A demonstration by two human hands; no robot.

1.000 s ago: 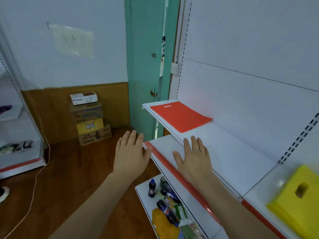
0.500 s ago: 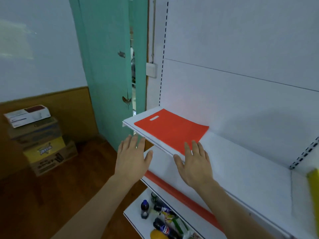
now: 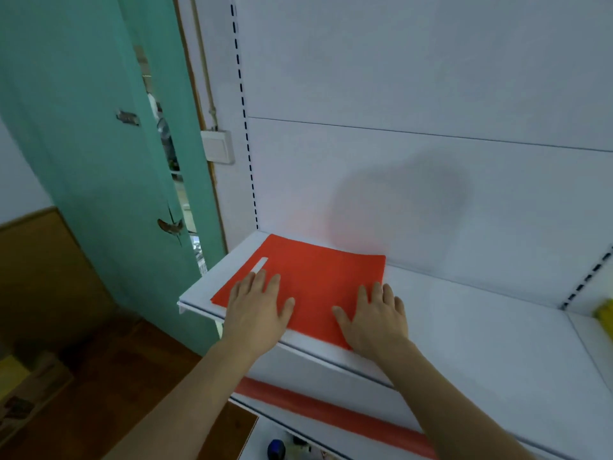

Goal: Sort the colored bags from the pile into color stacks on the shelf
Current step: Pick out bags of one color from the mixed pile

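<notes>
A flat red bag (image 3: 315, 280) with a slot handle lies at the left end of the white upper shelf (image 3: 471, 313). My left hand (image 3: 257, 310) rests flat on the bag's near left part, fingers straight. My right hand (image 3: 374, 318) lies flat on its near right corner, fingers spread. A sliver of yellow bags (image 3: 604, 312) shows at the shelf's far right edge.
A teal door (image 3: 99, 154) stands left of the shelving. A lower shelf with a red front strip (image 3: 331, 415) sits below, with bottles (image 3: 277, 449) beneath it. Cardboard boxes (image 3: 23, 390) rest on the wooden floor at the left.
Both hands moved up and forward from the shelf's front edge onto the red bag and now lie flat on it. The view swung right and closer to the upper shelf.
</notes>
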